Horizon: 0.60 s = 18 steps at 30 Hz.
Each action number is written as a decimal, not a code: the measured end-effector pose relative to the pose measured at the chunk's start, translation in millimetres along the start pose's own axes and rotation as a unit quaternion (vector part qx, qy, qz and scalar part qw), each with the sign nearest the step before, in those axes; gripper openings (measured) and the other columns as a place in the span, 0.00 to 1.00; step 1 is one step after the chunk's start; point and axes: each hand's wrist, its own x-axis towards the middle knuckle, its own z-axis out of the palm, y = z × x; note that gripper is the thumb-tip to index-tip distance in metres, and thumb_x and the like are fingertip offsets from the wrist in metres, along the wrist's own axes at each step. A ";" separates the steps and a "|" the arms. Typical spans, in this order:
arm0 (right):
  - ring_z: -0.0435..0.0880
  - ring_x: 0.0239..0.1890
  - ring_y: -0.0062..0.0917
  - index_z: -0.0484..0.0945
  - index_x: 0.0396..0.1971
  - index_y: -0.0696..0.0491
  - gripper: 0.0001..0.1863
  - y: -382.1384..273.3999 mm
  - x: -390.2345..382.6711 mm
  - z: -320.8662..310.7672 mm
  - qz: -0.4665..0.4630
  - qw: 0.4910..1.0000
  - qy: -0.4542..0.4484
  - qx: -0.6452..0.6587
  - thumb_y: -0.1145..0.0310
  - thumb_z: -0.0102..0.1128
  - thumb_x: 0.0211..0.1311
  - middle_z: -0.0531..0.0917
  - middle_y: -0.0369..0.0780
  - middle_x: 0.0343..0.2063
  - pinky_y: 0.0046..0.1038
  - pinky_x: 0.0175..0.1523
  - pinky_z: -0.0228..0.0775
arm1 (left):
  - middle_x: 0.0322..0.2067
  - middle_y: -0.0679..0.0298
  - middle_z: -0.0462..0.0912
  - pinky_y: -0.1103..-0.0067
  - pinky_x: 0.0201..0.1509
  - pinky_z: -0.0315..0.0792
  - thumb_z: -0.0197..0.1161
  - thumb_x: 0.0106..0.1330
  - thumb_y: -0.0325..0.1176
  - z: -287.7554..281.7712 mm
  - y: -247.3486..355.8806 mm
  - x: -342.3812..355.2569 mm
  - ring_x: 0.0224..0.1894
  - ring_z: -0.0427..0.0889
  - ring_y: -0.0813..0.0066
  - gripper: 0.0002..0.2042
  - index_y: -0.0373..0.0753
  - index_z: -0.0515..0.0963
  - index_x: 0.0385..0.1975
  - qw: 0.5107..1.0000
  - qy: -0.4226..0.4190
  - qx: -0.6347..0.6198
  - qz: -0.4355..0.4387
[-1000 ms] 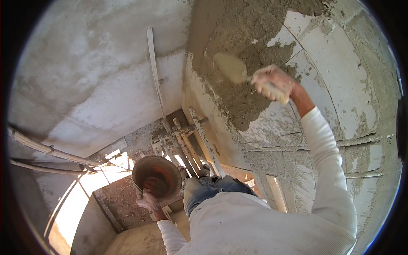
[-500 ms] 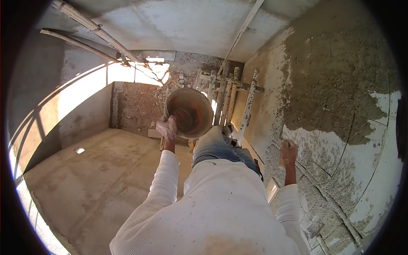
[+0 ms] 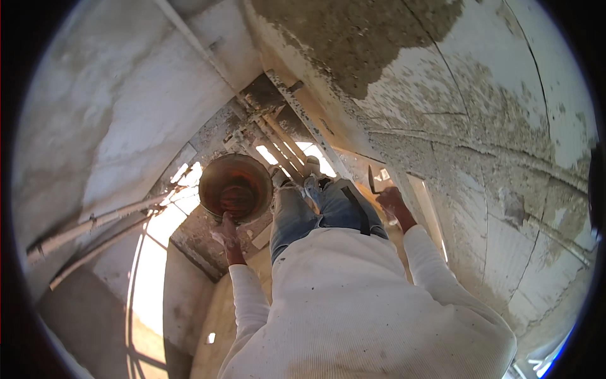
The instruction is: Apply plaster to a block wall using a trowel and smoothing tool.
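A round, deep pan (image 3: pixel 214 183) with a reddish-brown inside is tilted toward me at the left, beside my leg. My left hand (image 3: pixel 228 235), whitened with dried mortar, is closed at its near rim; the fingertips are partly hidden. Its inside looks mostly bare, with a darker patch low down. My right hand (image 3: pixel 394 207) grips a small trowel at hip height, to the right of my thigh. The trowel's narrow blade (image 3: pixel 371 180) points away from me and up, touching nothing that I can see.
Wooden poles (image 3: pixel 281 144) form a platform under my feet, with bright gaps between them. On the right, a rough wall (image 3: pixel 467 170) carries a wet mortar patch (image 3: pixel 372 38). A long pole (image 3: pixel 196 44) leans at the far left, and more poles (image 3: pixel 95 221) lie left of the pan.
My view has turned to the right, so the wall fills more of it. My right hand has come from beside the wall toward my thigh, and the trowel blade now shows. The left hand keeps the pan.
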 end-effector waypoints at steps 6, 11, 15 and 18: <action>0.84 0.24 0.29 0.82 0.25 0.63 0.11 -141.3 48.0 -86.2 0.236 0.832 0.011 0.502 0.68 0.67 0.55 0.85 0.44 0.21 0.37 0.32 0.75 | 0.27 0.48 0.89 0.64 0.42 0.79 0.71 0.56 0.39 87.8 87.9 2.1 0.32 0.89 0.56 0.17 0.26 0.87 0.31 0.945 -0.142 0.175 0.236; 0.84 0.25 0.26 0.83 0.26 0.65 0.13 -115.3 -14.4 26.7 0.226 0.850 0.127 0.458 0.67 0.64 0.58 0.84 0.43 0.20 0.34 0.29 0.75 | 0.29 0.47 0.90 0.62 0.47 0.82 0.74 0.56 0.45 190.3 109.6 -47.3 0.35 0.90 0.52 0.19 0.29 0.87 0.29 0.863 -0.248 0.254 0.359; 0.83 0.21 0.27 0.83 0.30 0.63 0.12 -128.4 -89.0 22.6 0.480 0.594 0.119 0.635 0.67 0.60 0.61 0.83 0.42 0.20 0.34 0.26 0.75 | 0.37 0.44 0.90 0.62 0.52 0.83 0.77 0.55 0.48 259.8 71.7 -76.8 0.42 0.91 0.49 0.25 0.26 0.86 0.34 0.833 -0.260 0.330 0.360; 0.82 0.20 0.29 0.83 0.33 0.63 0.12 -135.6 -151.9 53.0 0.560 0.547 0.097 0.615 0.69 0.58 0.61 0.82 0.42 0.20 0.34 0.24 0.74 | 0.39 0.44 0.90 0.63 0.52 0.84 0.77 0.55 0.49 305.5 27.0 -111.0 0.44 0.91 0.50 0.26 0.27 0.86 0.37 0.838 -0.322 0.294 0.329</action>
